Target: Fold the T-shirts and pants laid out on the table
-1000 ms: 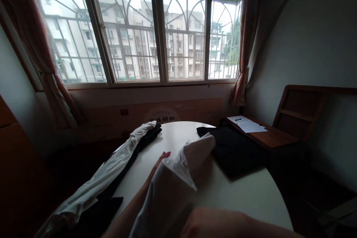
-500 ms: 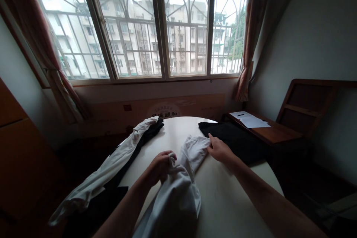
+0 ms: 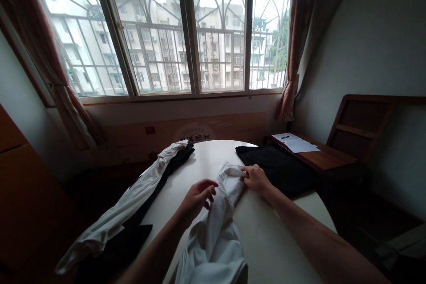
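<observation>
White garment point(image 3: 221, 230) lying bunched lengthwise on a round white table point(image 3: 273, 230); right hand point(image 3: 255, 178) pinching its far edge; left hand point(image 3: 201, 196) beside it, fingers loosely curled, grip unclear; black cloth point(image 3: 276, 168) to the right; white and black clothes point(image 3: 133, 195) along the left edge.

A wide metal-framed window with arched bars point(image 3: 159, 42) has patterned reddish tied curtains point(image 3: 61, 86) at both sides. Below it stands a long brown panel with dark lettering point(image 3: 229, 123); to its lower right, loose white papers point(image 3: 301, 144) lie on a reddish-brown wooden bench point(image 3: 329, 159).
</observation>
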`<state>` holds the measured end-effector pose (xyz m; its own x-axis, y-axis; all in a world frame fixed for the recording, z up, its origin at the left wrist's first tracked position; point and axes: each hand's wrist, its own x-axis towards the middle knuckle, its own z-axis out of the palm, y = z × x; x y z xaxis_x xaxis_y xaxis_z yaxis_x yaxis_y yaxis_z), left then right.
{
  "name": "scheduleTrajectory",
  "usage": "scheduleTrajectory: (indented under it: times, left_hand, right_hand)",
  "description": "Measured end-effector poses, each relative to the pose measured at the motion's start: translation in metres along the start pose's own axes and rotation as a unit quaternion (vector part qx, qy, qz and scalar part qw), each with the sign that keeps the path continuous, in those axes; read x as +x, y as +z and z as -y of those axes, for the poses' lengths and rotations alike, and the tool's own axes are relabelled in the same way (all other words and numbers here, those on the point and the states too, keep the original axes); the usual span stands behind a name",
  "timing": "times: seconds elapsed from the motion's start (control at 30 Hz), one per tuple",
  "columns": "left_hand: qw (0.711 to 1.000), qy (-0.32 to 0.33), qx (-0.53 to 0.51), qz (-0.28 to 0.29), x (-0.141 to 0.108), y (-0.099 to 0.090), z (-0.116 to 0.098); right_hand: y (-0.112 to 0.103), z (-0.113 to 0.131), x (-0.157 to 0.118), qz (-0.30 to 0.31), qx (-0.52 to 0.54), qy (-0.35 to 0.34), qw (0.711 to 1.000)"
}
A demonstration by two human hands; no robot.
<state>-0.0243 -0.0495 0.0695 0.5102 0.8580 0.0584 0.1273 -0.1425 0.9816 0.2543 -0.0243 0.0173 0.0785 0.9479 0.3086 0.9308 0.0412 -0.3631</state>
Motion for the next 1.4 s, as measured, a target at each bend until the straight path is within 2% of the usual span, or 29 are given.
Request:
scheduleTrajectory:
  times: [0.03,0.1,0.2,0.27,0.37,0.43,0.5,0.57,0.67,0.77,0.87,1.0,1.13,1.27,1.4]
  left_hand:
    - [0.997,0.03,0.053,-0.057,0.006,-0.001,0.007]
    - [0.979,0.08,0.141,-0.125,0.014,-0.004,0.018]
    - [0.964,0.119,0.179,-0.159,0.014,-0.008,0.023]
    - [0.959,0.153,0.192,-0.143,0.009,-0.01,0.019]
    - [0.946,0.218,0.238,-0.046,0.0,-0.007,0.011]
    - [0.939,0.228,0.258,0.011,-0.003,-0.003,0.006]
    - [0.938,0.22,0.266,0.022,-0.005,0.002,0.004]
    - [0.938,0.216,0.273,0.007,-0.006,0.005,0.003]
    - [0.936,0.238,0.258,0.006,-0.007,0.007,0.001]
    - [0.935,0.266,0.233,0.04,-0.009,0.006,-0.004]
    - [0.933,0.274,0.22,0.073,-0.012,0.007,-0.011]
    - [0.929,0.255,0.234,0.13,-0.018,0.013,-0.016]
    - [0.922,0.234,0.258,0.168,-0.02,0.019,-0.015]
    - [0.921,0.241,0.254,0.172,-0.019,0.02,-0.011]
    - [0.924,0.249,0.249,0.148,-0.018,0.019,-0.008]
  right_hand:
    - [-0.003,0.003,-0.002,-0.018,0.006,-0.01,1.0]
    - [-0.009,0.012,-0.008,-0.071,0.032,-0.041,0.996]
    - [-0.018,0.034,-0.024,-0.135,0.121,-0.133,0.974]
    - [-0.022,0.052,-0.038,-0.15,0.175,-0.212,0.95]
    - [-0.024,0.079,-0.058,-0.17,0.202,-0.302,0.916]
    - [-0.024,0.091,-0.066,-0.187,0.2,-0.327,0.905]
    - [-0.025,0.095,-0.067,-0.198,0.186,-0.333,0.903]
    - [-0.026,0.092,-0.062,-0.194,0.173,-0.321,0.911]
    - [-0.025,0.079,-0.051,-0.153,0.185,-0.291,0.926]
    - [-0.019,0.065,-0.042,-0.117,0.21,-0.3,0.923]
    - [-0.013,0.057,-0.037,-0.115,0.223,-0.301,0.92]
    - [-0.012,0.051,-0.035,-0.12,0.221,-0.283,0.926]
    - [-0.014,0.047,-0.033,-0.086,0.19,-0.318,0.925]
    - [-0.01,0.048,-0.035,-0.077,0.204,-0.335,0.917]
    - [-0.006,0.057,-0.039,-0.118,0.273,-0.306,0.905]
